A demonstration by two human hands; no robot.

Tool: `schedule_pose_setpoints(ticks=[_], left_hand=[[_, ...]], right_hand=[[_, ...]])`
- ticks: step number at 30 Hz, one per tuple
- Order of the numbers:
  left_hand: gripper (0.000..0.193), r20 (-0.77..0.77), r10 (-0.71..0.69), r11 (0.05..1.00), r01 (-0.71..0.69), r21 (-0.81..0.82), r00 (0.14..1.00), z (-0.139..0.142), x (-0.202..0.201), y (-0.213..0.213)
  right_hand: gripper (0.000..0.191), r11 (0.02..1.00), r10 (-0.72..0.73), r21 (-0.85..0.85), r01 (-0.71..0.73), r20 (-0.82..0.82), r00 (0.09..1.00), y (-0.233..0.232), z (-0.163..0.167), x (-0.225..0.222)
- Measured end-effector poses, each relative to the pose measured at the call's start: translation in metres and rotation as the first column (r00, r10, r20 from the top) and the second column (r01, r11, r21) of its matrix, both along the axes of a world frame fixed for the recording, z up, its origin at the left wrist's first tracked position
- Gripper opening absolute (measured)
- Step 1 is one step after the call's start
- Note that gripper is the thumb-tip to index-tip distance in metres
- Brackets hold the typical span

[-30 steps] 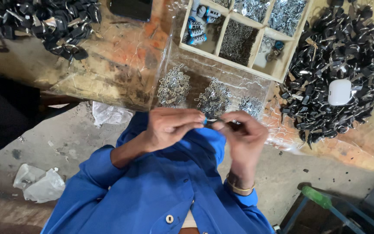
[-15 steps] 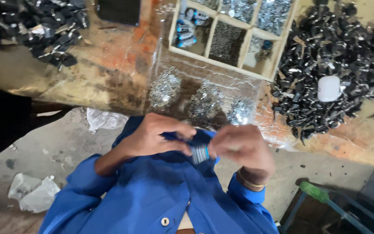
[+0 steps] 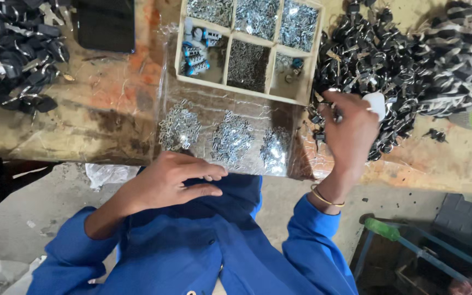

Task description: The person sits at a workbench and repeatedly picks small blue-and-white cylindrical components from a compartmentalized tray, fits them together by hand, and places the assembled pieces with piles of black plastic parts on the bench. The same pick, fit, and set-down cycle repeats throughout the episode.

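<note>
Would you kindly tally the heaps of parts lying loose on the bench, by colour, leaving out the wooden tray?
Silver metal heaps on the clear plastic sheet: 3 (left, middle, right)
Black parts heaps: 2 (far left, one by the right hand)
Total: 5

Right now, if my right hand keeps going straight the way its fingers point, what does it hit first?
Probably the heap of black parts: your right hand already reaches its near edge, fingers beside a small white piece. Depth is unclear.
</note>
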State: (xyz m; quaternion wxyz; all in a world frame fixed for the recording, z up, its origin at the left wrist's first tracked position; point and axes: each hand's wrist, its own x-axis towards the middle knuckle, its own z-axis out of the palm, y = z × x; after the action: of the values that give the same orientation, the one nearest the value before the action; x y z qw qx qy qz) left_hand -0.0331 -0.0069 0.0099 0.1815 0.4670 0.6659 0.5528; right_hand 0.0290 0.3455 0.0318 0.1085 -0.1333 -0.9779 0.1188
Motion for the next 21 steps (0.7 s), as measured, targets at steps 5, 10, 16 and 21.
schedule_pose_setpoints(ticks=[5,10,16,21], left_hand=[[0.025,-0.155,0.085,0.994,-0.093,-0.049,0.984,0.009,-0.024,0.001],[0.025,-0.339,0.125,0.931,-0.227,-0.284,0.933,0.007,-0.061,0.013],[0.019,-0.598,0.217,0.837,-0.462,-0.293,0.772,0.007,-0.098,0.027],[0.019,-0.717,0.117,0.77,-0.519,-0.372,0.687,-0.004,-0.124,0.058]], right_hand=[[0.03,0.976,0.015,0.217,-0.036,0.095,0.995,-0.002,-0.016,0.018],[0.017,0.981,-0.058,0.185,0.063,-0.029,0.998,-0.005,-0.03,0.043],[0.015,0.84,-0.385,-0.431,0.331,-0.041,0.922,0.007,-0.034,0.057],[0.023,0.943,-0.244,-0.261,0.208,-0.113,0.963,0.0,-0.02,0.056]])
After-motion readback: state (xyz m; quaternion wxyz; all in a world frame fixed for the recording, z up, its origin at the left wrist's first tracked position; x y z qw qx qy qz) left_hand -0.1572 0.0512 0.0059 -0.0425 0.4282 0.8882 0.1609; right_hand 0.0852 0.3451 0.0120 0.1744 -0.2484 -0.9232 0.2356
